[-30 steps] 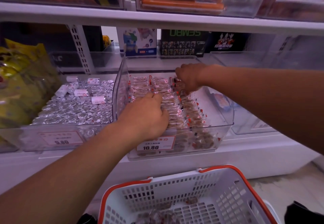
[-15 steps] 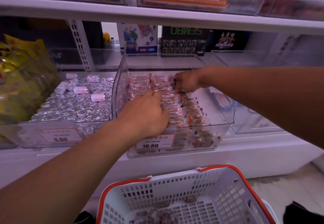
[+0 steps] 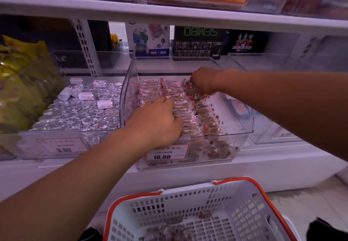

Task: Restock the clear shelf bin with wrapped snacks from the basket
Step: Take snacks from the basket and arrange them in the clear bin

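Note:
The clear shelf bin (image 3: 244, 133) stands in the middle of the lower shelf, and rows of wrapped snacks (image 3: 207, 120) fill its left and middle parts. My left hand (image 3: 158, 120) rests on the front of the middle rows, its bent fingers pressing down on the wrappers. At the back of the bin, my right hand (image 3: 203, 82) pinches a few wrapped snacks at the far end of the right row. Below the shelf sits the white basket (image 3: 131, 199) with an orange rim, which holds a few wrapped snacks (image 3: 169, 229) on its bottom.
A bin of silver foil sweets and white rolls (image 3: 79, 114) adjoins on the left, with yellow bags (image 3: 22, 82) beyond it. Another clear bin (image 3: 267, 127) stands to the right. Boxed toys (image 3: 197, 42) line the back, and an upper shelf edge (image 3: 169, 14) runs overhead.
My right hand has stayed at the back of the right row, working the snacks it holds slightly downward. My left hand has kept its place on the rows.

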A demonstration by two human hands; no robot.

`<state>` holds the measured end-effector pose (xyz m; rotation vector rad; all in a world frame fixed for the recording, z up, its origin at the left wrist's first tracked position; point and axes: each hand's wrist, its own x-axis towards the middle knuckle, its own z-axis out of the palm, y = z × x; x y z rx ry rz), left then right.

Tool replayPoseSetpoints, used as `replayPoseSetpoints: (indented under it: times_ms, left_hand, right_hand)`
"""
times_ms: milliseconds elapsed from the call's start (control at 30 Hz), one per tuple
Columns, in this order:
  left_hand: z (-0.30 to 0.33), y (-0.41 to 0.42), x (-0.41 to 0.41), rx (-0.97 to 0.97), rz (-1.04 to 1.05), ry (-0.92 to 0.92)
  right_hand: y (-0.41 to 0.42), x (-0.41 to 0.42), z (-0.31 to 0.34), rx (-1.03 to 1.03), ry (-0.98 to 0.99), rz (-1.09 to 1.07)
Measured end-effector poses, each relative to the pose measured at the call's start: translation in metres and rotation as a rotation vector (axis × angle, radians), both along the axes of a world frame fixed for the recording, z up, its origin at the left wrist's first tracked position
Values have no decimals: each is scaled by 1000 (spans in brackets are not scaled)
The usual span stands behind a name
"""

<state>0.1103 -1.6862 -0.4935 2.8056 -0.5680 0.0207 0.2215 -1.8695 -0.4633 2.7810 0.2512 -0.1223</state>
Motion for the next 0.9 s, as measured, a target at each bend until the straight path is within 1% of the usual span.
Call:
replayPoseSetpoints:
  times_ms: [133, 233, 467, 633, 733, 800, 867, 900]
  left_hand:
    - [0, -1, -1, 0, 1, -13]
    - [0, -1, -1, 5, 1, -17]
    - [1, -2, -2, 5, 3, -15]
    - [-1, 1, 0, -41, -19, -62]
    - [0, 1, -2, -92, -19, -119]
    - [1, -1, -5, -120, -24, -177]
    - [4, -2, -12, -158, -38, -283]
    - [5, -2, -16, -191, -53, -351]
  right_hand:
    - [0, 3, -13, -111, 97, 59]
    - [0, 7, -19, -172, 103, 88]
    - [-1, 7, -30, -179, 145, -3]
    - [-1, 2, -3, -161, 179, 5]
    - [0, -19, 16, -84, 105, 23]
    - [-1, -41, 28, 0, 1, 65]
    - [-3, -69, 34, 119, -214, 154]
    - [-5, -87, 31, 232, -366, 211]
